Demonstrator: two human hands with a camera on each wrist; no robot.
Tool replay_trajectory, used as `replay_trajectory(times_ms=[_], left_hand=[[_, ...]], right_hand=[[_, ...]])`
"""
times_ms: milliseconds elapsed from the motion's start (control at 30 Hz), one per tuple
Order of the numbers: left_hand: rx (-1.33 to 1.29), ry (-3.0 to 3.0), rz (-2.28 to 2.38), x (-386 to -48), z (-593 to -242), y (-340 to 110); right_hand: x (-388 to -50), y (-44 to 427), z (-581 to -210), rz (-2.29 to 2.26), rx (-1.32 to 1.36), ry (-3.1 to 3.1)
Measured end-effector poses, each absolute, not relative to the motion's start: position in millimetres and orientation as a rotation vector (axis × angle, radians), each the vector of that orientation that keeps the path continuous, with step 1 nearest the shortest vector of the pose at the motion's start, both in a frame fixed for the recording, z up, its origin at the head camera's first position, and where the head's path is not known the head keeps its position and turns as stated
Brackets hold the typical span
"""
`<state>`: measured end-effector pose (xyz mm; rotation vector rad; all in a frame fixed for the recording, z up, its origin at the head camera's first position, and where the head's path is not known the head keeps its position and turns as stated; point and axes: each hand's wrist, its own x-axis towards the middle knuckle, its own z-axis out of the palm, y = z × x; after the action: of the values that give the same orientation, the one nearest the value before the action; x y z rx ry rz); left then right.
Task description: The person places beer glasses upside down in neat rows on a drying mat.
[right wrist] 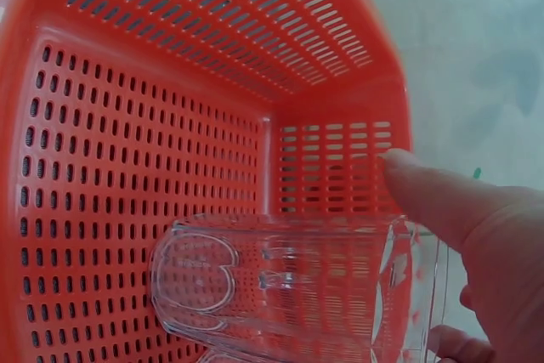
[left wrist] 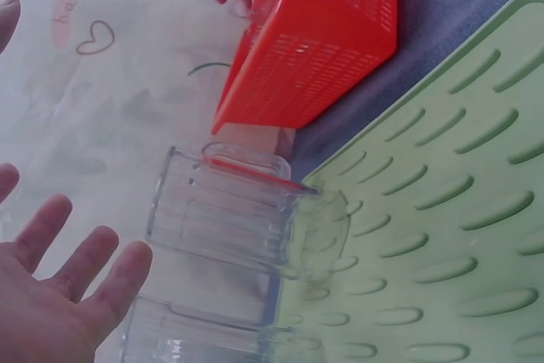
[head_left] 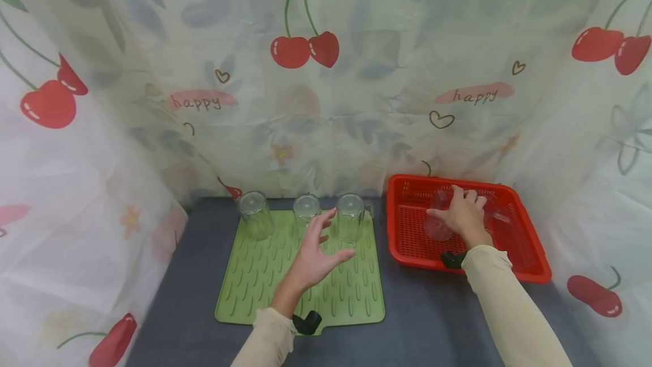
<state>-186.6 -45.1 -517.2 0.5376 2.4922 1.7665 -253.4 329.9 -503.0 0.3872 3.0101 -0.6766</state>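
My right hand (head_left: 464, 217) reaches into the red basket (head_left: 407, 256), its fingers spread above a clear glass mug (head_left: 439, 230). In the right wrist view the thumb (right wrist: 442, 197) is stretched out beside the rim of that mug, while the other fingers are mostly hidden. More clear glass (head_left: 496, 215) shows to the right of the hand. My left hand (head_left: 316, 259) hovers over the green drying mat (head_left: 254, 299) with spread fingers and nothing in it. Along the mat's back edge stand three upside-down glass mugs: a left mug (head_left: 257, 221), a middle mug (head_left: 307, 207) and a right mug (head_left: 350, 222).
A dark grey tabletop (head_left: 178, 304) carries the mat on the left and the basket on the right. Printed curtain sheeting (head_left: 356, 129) with cherries hangs behind the table and along both sides. The basket's raised walls surround the right hand's space.
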Motion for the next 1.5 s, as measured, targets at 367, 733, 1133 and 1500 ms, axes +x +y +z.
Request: replay_trajectory(times_ms=[367,733,1133,1500], left_hand=[[0.555,2.477,1.806,-184,-525,-48],[0.512,2.461,1.827,-183,-528,-55],[0.465,2.425,1.869,-186,-530,-60],[0.456,2.442,1.901,-188,-535,-62]], right_hand=[[-255,328,-505,-0.624,0.371,3.028],[-259,314,-504,-0.594,0.393,2.996],[-261,322,-505,-0.861,0.384,2.750],[-261,325,-506,-0.863,0.343,2.714]])
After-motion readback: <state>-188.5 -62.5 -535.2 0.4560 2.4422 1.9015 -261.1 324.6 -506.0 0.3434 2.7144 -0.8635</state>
